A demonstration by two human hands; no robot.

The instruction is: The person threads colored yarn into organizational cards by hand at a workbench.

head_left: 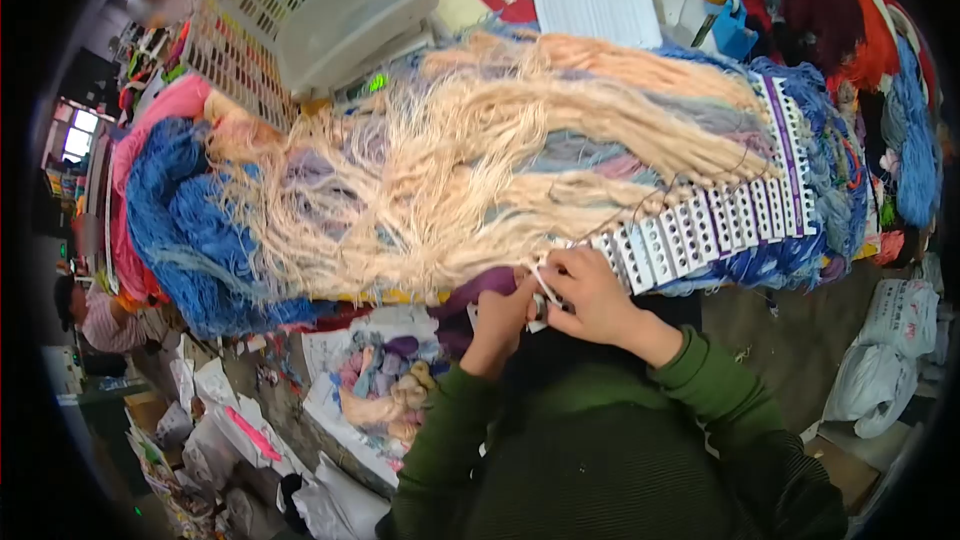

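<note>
Left hand (505,320), hold unclear, together with right hand (597,300), which pinches a pale strand (543,285) just beside the punched cards (690,238); step apparently fastening, next move seemingly calling for steady tension.

Translucent tub (365,20), perforated basket (235,55), plastic bags (868,385)

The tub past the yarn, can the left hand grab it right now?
Probably not from there: the cream yarn spreads between the left hand and the tub, and that hand looks busy beside the right hand.
</note>
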